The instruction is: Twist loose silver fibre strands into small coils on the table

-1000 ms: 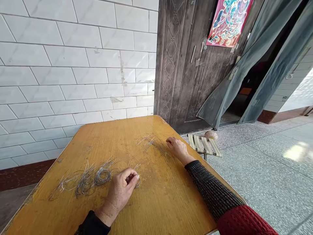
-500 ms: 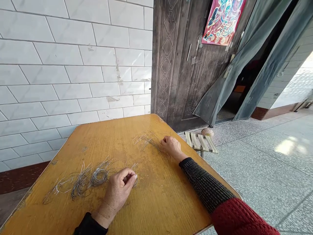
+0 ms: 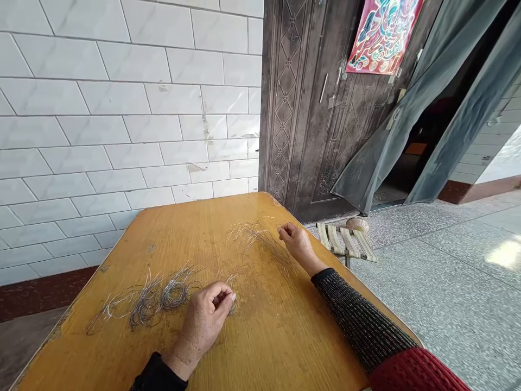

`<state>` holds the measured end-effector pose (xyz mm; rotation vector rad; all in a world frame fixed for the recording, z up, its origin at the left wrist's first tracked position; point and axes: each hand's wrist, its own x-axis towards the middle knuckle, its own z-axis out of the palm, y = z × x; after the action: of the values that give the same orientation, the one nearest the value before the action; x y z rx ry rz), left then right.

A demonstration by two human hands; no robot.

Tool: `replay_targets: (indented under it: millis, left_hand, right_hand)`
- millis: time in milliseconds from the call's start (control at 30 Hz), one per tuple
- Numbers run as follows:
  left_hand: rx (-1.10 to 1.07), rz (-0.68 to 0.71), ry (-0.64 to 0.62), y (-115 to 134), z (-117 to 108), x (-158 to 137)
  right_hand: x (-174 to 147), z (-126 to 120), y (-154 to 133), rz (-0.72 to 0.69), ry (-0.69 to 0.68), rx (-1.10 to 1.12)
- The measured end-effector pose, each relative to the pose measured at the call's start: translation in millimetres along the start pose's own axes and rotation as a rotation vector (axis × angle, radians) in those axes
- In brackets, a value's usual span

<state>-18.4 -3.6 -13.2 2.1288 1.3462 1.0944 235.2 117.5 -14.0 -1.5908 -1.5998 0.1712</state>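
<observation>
My left hand (image 3: 209,315) is closed in a pinch above the table. A small coil of thin wire (image 3: 233,308) shows at its fingertips, mostly hidden by the fingers. Just left of it, several coiled bundles of grey wire (image 3: 175,293) lie side by side with loose ends sticking out. My right hand (image 3: 298,243), fingers closed, is over the table's right side, next to a spread of loose thin wires (image 3: 260,239). Whether a strand is in those fingers is too fine to see.
The wooden table (image 3: 203,217) stands near a white tiled wall (image 3: 134,130). Beyond its right edge is a folding stool (image 3: 345,241) with woven straps and a round object on it. A dark carved door (image 3: 301,146) and a grey curtain (image 3: 378,157) are behind.
The view has shifted slightly left, so everything appears farther right. My right hand has lifted a little from the loose wires. My left hand keeps its pinch.
</observation>
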Motion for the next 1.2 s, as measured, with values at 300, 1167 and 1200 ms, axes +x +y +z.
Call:
replay_targets:
  millis: [300, 1167, 1200]
  left_hand:
    - [0.006, 0.003, 0.022, 4, 0, 1]
    - [0.014, -0.005, 0.004, 4, -1, 0]
    - [0.011, -0.007, 0.005, 4, 0, 0]
  right_hand:
    - [-2, 3, 0, -0.019, 0.02, 0.0]
    - [-14, -16, -17, -0.212, -0.051, -0.304]
    - [-15, -17, -18, -0.227, -0.027, -0.286]
